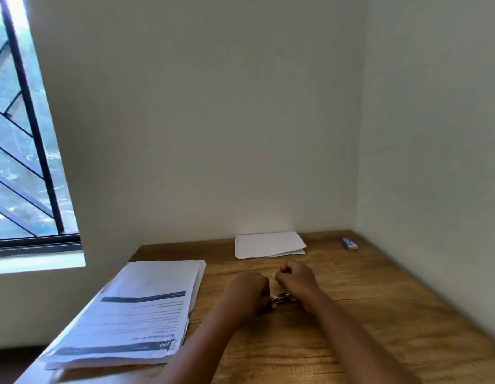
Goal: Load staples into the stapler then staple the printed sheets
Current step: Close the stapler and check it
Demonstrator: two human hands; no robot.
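A small metal stapler [281, 298] lies on the wooden table [365, 314] between my two hands, mostly hidden by them. My left hand [247, 291] has its fingers curled round the stapler's left end. My right hand [296, 277] is curled just above and to the right of it, fingertips pinched together; what they pinch is too small to see. A stack of printed sheets [138, 311] lies at the table's left edge. A small blue staple box [349, 243] sits at the far right, near the wall.
A second, thinner pile of white sheets [268, 244] lies at the back of the table against the wall. Walls close off the table at the back and right. A barred window [24, 134] is at the left.
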